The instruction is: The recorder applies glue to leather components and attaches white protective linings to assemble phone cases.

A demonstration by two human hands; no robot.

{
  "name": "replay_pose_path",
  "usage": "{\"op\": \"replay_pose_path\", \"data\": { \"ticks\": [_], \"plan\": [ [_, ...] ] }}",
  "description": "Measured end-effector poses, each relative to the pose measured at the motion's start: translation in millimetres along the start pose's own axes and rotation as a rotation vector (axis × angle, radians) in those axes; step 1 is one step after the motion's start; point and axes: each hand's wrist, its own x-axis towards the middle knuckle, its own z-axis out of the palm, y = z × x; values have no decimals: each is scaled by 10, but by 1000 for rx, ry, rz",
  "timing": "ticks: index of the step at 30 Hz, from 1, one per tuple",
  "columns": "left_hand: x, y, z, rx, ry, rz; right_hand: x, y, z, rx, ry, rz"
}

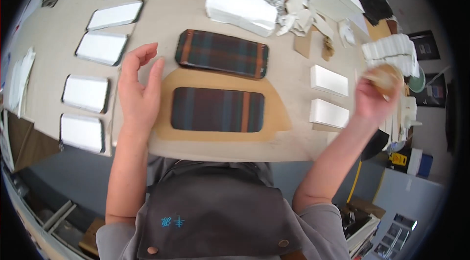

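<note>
My left hand [139,88] is open, fingers apart, resting its edge on the table just left of a tan cardboard sheet [279,118]. A dark plaid rectangular panel [217,109] lies on that sheet. A second plaid panel [222,53] lies just beyond it on the table. My right hand [374,96] is raised at the right and closed around a round tan object [387,76], blurred.
A column of white rectangular panels [102,48] runs along the left of the beige table [186,10]. Two white blocks [329,96] sit right of the cardboard. White wrapped bundles [241,11] and paper scraps crowd the far side. The table's near edge is by my apron.
</note>
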Motion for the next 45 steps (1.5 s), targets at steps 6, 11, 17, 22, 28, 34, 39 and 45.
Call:
{"op": "replay_pose_path", "data": {
  "ticks": [6,11,17,22,28,34,39,45],
  "plan": [
    [-560,228,-391,311,-245,364,-344,1,322,339,-79,209],
    [-917,199,-481,375,-247,339,-891,1066,790,-112,-312,447],
    [-943,95,-494,301,-198,286,-1220,1741,1158,-549,-485,220],
    [-908,86,-548,265,-207,272,-1283,1903,1183,-558,-473,259],
    [-904,36,-529,232,-199,279,-1286,1981,1139,-605,-449,280],
    [-906,33,-550,231,-200,282,-1359,1938,1129,-648,-478,347],
    [-915,34,-551,232,-204,275,-1308,1940,1088,-633,-477,342],
    [-914,9,-534,220,-202,276,-1502,1878,1048,-623,-580,465]
  ]
}}
